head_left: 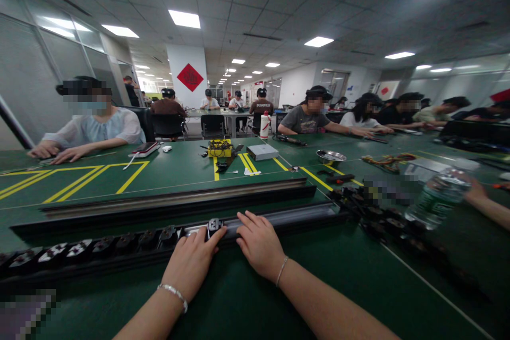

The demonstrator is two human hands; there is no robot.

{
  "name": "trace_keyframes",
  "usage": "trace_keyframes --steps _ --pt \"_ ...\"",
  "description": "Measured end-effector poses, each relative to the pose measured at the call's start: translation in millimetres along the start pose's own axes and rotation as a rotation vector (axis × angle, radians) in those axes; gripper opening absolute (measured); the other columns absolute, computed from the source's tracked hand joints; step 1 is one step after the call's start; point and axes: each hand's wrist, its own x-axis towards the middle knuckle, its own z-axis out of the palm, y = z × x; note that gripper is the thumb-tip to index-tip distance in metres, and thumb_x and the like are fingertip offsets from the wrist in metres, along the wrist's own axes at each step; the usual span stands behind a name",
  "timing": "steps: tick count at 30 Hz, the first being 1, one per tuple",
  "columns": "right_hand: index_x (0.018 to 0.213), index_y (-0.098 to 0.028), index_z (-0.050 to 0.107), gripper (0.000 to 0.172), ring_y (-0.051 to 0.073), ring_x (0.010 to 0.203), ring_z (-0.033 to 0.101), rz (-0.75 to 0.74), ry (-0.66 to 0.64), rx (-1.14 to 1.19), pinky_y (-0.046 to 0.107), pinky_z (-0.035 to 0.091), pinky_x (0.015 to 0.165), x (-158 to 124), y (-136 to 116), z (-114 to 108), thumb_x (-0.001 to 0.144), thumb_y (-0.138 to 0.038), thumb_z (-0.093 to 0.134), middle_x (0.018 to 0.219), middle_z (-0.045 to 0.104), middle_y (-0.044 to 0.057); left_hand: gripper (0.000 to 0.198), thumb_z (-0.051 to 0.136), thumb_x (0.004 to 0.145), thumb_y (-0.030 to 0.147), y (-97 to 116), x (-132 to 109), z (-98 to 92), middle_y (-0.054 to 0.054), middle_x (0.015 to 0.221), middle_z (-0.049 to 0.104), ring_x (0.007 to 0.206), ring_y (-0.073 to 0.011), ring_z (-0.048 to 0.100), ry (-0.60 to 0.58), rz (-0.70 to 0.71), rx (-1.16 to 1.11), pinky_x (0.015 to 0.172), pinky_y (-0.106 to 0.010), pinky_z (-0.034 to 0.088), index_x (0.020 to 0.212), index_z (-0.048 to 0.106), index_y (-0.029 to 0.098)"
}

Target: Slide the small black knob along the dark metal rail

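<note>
A long black metal channel point(295, 223) lies across the table in front of me. Several black modules point(125, 244) with metal parts sit in a row along its left part. My left hand point(191, 260) is at the channel's middle, with thumb and fingers closed around one small black module point(214, 227) standing in the groove. That module is apart from the row. Just to the right, my right hand point(261, 247) rests on the channel with its fingers stretched out, holding nothing that I can see.
Behind lies a second long black rail point(179, 199). Dark modules point(394, 223) and a water bottle point(436, 199) are on the right, near another person's hand point(476, 191). Farther back are a metal bowl point(330, 156), a grey box point(262, 152) and a yellow box point(220, 149).
</note>
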Motion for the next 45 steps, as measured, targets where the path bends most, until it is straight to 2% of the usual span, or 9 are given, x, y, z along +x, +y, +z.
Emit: trace_keyframes --steps 5,21,45 --pt "0.094 -0.023 0.057 0.017 0.02 0.123 0.034 0.005 0.005 -0.007 0.037 0.026 0.097 0.1 -1.0 -0.1 0.085 -0.029 0.045 0.132 0.044 0.002 0.044 0.034 0.086 0.026 0.0 0.4 0.3 -0.006 0.107 0.054 0.091 -0.0185 0.054 -0.027 -0.013 -0.005 0.075 -0.032 0.037 0.128 0.033 0.04" --pt "0.094 -0.022 0.057 0.017 0.021 0.122 0.034 0.001 0.01 0.011 0.038 0.026 0.097 0.6 -1.6 -1.4 0.085 -0.029 0.044 0.132 0.044 0.002 0.047 0.034 0.086 0.025 -1.0 0.0 0.3 -0.006 0.107 0.055 0.087 -0.0197 0.055 0.01 0.02 0.013 0.071 -0.033 0.038 0.129 0.029 0.042" --pt "0.094 -0.023 0.057 0.017 0.02 0.123 0.033 0.0 0.007 0.003 0.037 0.025 0.097 0.3 -0.2 0.6 0.085 -0.029 0.044 0.133 0.043 0.002 0.046 0.036 0.085 0.026 -0.2 1.9 -0.5 -0.005 0.105 0.055 0.087 -0.02 0.055 -0.006 0.025 0.017 0.072 -0.034 0.038 0.128 0.03 0.042"
